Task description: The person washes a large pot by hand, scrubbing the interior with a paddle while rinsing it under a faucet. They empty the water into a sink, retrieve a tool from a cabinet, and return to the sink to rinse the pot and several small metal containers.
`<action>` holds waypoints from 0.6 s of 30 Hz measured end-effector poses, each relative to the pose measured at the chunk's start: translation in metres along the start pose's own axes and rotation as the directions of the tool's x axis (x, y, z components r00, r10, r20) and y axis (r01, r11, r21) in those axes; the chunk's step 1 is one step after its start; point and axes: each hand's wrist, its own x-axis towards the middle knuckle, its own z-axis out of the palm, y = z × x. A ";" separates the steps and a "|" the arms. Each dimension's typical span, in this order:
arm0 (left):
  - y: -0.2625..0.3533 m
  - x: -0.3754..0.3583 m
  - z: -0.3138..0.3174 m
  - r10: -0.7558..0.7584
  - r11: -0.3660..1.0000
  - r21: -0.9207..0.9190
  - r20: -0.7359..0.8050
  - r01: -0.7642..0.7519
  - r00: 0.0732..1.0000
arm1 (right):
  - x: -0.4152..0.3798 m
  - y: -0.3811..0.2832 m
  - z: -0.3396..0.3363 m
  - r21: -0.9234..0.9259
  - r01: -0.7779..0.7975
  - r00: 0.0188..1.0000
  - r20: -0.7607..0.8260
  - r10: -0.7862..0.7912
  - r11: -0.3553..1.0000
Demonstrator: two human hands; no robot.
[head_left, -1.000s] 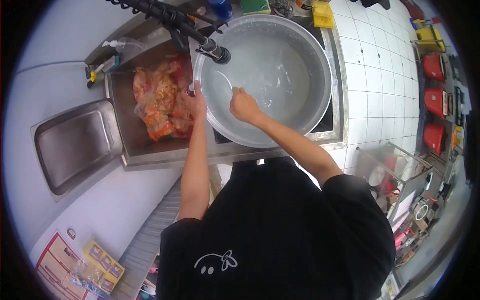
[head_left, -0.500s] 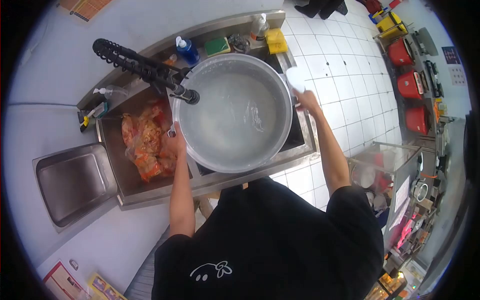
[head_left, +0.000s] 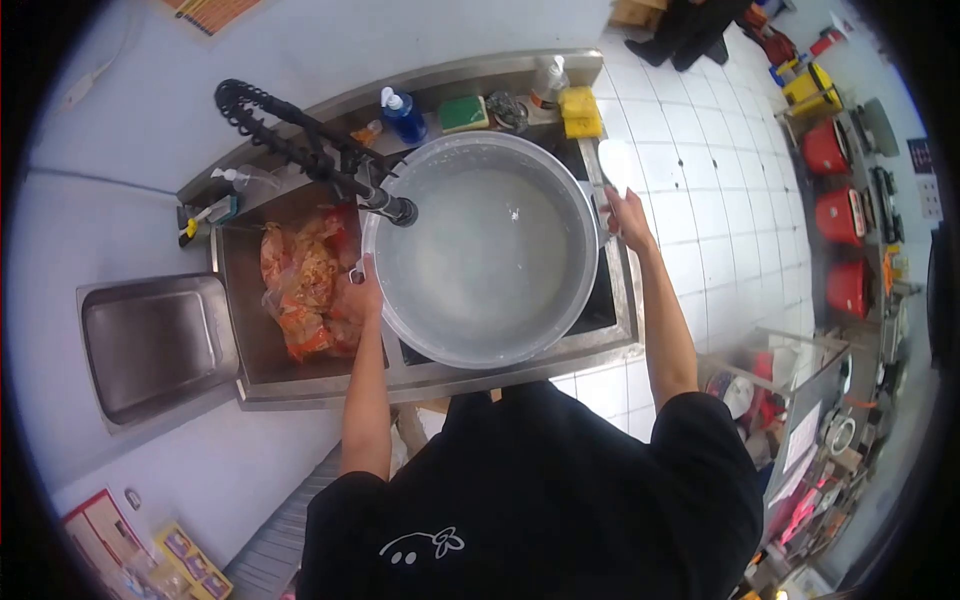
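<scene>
A large steel basin (head_left: 560,180) holding cloudy water rests on the right sink. My left hand (head_left: 362,290) grips its left rim. My right hand (head_left: 628,212) is at the basin's right edge and holds a white scoop (head_left: 617,160) raised outside the basin, above the sink's right border. The black spring faucet (head_left: 300,135) ends with its spray head (head_left: 398,209) over the basin's left rim.
The left sink holds a clear bag of orange-red food (head_left: 305,275). An empty steel tray (head_left: 155,340) lies left of it. A blue bottle (head_left: 402,112), green sponge (head_left: 463,112) and yellow sponge (head_left: 580,110) line the back ledge. White tiled floor (head_left: 720,200) and red buckets (head_left: 838,150) are to the right.
My right hand left the water inside the basin and swung out past its right rim, holding the white scoop. My left hand stayed on the left rim. The view shifted.
</scene>
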 end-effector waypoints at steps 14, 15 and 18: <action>0.026 -0.003 -0.135 0.088 0.981 -0.191 0.522 0.016 0.848 | -0.047 -0.124 -0.004 -0.494 0.354 0.934 0.138 -0.330 0.794; 0.041 -0.014 -0.158 0.117 0.983 -0.181 0.495 -0.029 0.861 | -0.061 -0.144 -0.005 -0.585 0.359 0.930 0.157 -0.332 0.728; 0.019 -0.022 -0.141 0.180 0.979 -0.173 0.458 -0.111 0.870 | -0.108 -0.198 -0.008 -0.781 0.275 0.959 0.179 -0.221 0.561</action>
